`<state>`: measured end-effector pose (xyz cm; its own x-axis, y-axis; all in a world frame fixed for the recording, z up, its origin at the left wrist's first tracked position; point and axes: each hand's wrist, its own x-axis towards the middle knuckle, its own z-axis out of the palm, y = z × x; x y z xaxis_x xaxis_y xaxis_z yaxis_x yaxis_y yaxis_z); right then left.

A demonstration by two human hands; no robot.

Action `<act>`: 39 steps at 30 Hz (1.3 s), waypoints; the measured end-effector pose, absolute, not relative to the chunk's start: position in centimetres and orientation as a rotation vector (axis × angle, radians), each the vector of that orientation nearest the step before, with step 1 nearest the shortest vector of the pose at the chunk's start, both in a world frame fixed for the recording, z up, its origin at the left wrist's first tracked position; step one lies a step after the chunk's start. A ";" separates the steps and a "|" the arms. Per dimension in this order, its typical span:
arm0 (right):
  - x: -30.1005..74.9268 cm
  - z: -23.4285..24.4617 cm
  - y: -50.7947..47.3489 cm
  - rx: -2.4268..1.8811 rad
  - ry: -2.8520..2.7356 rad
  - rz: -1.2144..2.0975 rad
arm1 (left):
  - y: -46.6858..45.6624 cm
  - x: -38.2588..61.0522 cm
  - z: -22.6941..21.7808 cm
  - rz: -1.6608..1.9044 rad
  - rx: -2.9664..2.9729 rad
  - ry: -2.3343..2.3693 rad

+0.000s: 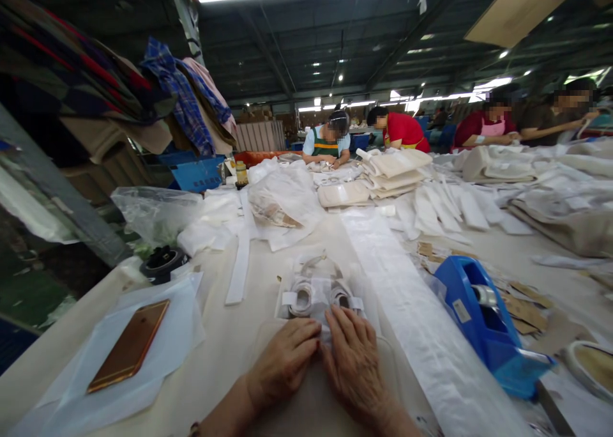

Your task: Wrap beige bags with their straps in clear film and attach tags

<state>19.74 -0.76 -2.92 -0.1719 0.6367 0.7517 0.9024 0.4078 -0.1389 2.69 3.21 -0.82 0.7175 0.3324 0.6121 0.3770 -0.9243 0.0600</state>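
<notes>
In front of me on the table lies a flat off-white fabric piece with two rolled straps (301, 298), wrapped with white paper bands and backed by clear plastic. My left hand (288, 355) rests at its near edge, fingers bent and pressed together, the thumb beneath them; what they pinch, if anything, is hidden. Beside it, my right hand (353, 358) lies on the piece, fingers stretched forward with the tips near the right-hand roll. White paper (322, 291) shows between the two rolls.
At the right stands a blue tape dispenser (479, 315), beside a long white strip (407, 296). On the left a phone (129, 345) lies on white sheets (179, 322), near a black tape roll (163, 262). Folded beige fabric (395, 163) is stacked ahead; several people work beyond.
</notes>
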 end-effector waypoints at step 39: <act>23.3 -3.9 -0.9 -1.371 -2.057 -0.314 | 3.0 2.4 -2.3 -0.641 -2.745 -0.422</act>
